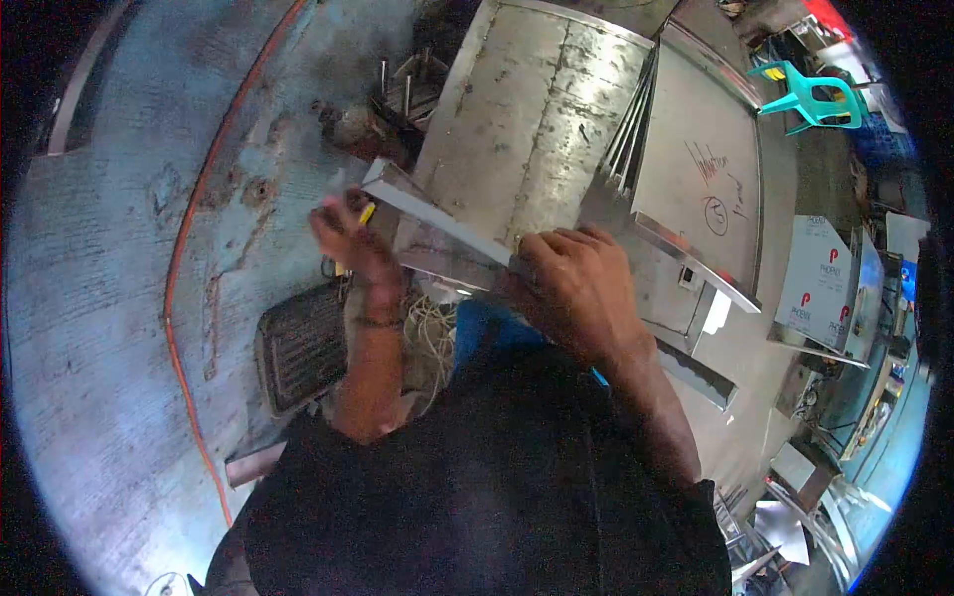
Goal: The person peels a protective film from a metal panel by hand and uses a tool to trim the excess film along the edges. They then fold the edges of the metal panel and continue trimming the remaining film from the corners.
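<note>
My right hand (576,283) is closed round the near end of a long, straight metal channel (442,221), which slants up and to the left in front of me. Close to its far end, my left hand (353,238) is raised with bent fingers, partly smeared by motion. A small yellow object (367,213) shows in those fingers; its kind is too blurred to tell. Beneath the channel lies a broad metal sheet panel (517,129) with a worn, shiny face.
A metal panel with handwriting (701,169) leans at the right beside stacked sheet edges. A turquoise plastic chair (810,99) stands farther back. An orange hose (189,219) runs along the blue wall (109,298). A dark ribbed panel (301,348) and tangled cord (429,333) lie left of me.
</note>
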The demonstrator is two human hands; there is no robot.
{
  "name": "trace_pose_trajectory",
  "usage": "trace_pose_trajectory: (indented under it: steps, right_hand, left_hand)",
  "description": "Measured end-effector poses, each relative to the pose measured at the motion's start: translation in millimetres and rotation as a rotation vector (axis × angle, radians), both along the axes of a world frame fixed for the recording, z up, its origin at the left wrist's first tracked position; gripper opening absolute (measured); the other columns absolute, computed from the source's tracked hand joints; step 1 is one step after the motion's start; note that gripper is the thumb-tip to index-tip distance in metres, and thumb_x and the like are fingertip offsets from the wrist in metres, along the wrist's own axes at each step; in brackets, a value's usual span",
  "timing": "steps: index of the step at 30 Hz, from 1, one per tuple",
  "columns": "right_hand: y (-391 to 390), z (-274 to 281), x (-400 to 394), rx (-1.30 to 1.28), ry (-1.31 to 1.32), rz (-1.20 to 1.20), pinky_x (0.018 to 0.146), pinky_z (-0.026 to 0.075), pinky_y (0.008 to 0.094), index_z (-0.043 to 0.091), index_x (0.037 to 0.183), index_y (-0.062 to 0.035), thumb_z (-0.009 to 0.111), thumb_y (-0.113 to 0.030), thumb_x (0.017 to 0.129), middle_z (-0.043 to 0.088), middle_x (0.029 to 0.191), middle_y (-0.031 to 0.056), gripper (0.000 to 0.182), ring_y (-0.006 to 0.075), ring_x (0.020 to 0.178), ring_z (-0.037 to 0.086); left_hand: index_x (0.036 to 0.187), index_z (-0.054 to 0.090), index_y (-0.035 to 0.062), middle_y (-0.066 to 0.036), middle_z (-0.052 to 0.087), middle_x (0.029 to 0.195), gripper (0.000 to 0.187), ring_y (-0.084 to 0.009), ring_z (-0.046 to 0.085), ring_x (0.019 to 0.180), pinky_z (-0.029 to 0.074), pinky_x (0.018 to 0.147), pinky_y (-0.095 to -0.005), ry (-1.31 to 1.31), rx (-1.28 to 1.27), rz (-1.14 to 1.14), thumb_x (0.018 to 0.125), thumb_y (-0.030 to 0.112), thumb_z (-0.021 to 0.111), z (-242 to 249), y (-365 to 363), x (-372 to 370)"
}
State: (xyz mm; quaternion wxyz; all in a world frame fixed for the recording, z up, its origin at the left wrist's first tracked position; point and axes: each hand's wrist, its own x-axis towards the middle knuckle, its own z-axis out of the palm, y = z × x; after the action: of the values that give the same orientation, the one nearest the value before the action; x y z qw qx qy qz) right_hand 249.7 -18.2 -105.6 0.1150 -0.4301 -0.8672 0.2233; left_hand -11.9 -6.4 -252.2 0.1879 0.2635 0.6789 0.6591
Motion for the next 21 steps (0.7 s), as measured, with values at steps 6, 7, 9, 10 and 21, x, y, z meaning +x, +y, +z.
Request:
trace_pose_trajectory:
  steps: [6,7,9,10,21]
  right_hand:
    - [-2.4,5.4,6.0,0.049,-0.079,-0.015,0.084,0.049,0.0438,0.057,0.098,-0.0073,0.068,-0.026,0.086,0.066,0.095,0.0113,0.025,0.0286,0.094,0.066]
    - [-3.0,10.9,6.2,0.016,-0.088,-0.027,0.086,0.048,0.0436,0.057,0.102,-0.0070,0.069,-0.026,0.085,0.065,0.097,0.0116,0.028,0.0290,0.097,0.065]
    - [-7.0,13.7,9.7,-0.014,-0.092,-0.035,0.087,0.048,0.0434,0.057,0.106,-0.0068,0.069,-0.027,0.085,0.064,0.099,0.0119,0.031,0.0294,0.099,0.064]
    - [-10.9,12.5,16.9,-0.005,-0.052,-0.099,0.086,0.047,0.0436,0.058,0.108,-0.0076,0.072,-0.030,0.083,0.065,0.097,0.0113,0.036,0.0306,0.095,0.064]
    - [-44.6,-4.8,74.1,-0.066,-0.075,-0.242,0.084,0.049,0.0430,0.062,0.113,-0.0084,0.079,-0.027,0.079,0.066,0.097,0.0109,0.042,0.0322,0.092,0.065]
  left_hand:
    - [0.107,0.058,-0.0005,-0.017,0.067,0.109,0.025,-0.0218,0.065,0.095,0.052,0.081,-0.0359,0.372,0.444,-0.392,0.103,0.023,0.051,117.5,-6.5,69.8]
    - [0.107,0.058,-0.0005,-0.017,0.067,0.109,0.025,-0.0218,0.065,0.095,0.052,0.081,-0.0359,0.373,0.443,-0.387,0.103,0.023,0.051,118.5,-5.7,77.4]
    - [0.103,0.060,0.0027,-0.016,0.069,0.103,0.017,-0.0271,0.067,0.088,0.052,0.076,-0.0381,0.646,0.159,-0.772,0.100,0.019,0.056,119.4,-1.6,87.9]
    - [0.103,0.060,0.0027,-0.016,0.069,0.103,0.017,-0.0271,0.067,0.088,0.052,0.076,-0.0381,0.650,0.162,-0.772,0.100,0.019,0.056,120.1,-0.9,92.3]
    - [0.103,0.061,0.0022,-0.017,0.067,0.085,0.018,-0.0320,0.068,0.072,0.051,0.064,-0.0379,0.628,0.147,-0.646,0.099,0.020,0.058,121.9,3.9,106.3]
